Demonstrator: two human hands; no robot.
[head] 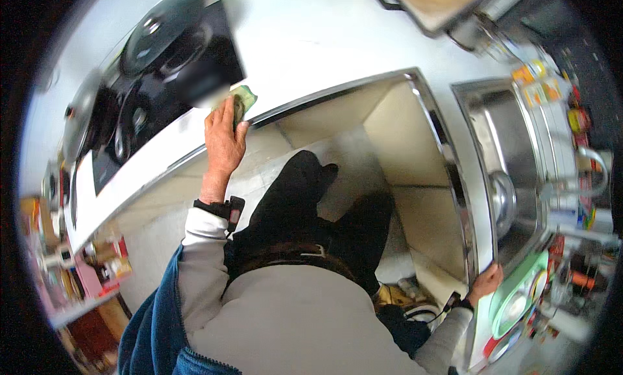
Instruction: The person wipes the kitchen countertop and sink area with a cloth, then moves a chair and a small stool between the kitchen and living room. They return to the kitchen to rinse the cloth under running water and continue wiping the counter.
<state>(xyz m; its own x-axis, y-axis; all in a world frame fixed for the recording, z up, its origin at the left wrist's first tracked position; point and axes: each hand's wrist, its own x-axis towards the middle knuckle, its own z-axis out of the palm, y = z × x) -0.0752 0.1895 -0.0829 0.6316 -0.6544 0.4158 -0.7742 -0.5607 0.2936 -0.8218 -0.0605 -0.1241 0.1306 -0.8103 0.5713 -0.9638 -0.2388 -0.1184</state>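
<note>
My left hand (225,142) is on the white countertop (287,53), its fingers over a yellow-green cloth (247,98) that looks like a cleaning rag. The cloth lies at the counter's front edge, beside the black cooktop (226,44). A large dark pan or lid (163,31) stands on that cooktop, with a blurred patch just in front of it. On the other side, my right hand (485,283) rests at the counter edge near the sink, fingers curled. Whether it grips the edge is not clear.
A steel sink (506,117) with a metal bowl (503,202) in it lies to the right. Next to it stands a green basin (521,297). A tray (438,5) sits at the back. Shelves with packages (97,268) stand at lower left. Metal trim (336,90) runs along the counter's front.
</note>
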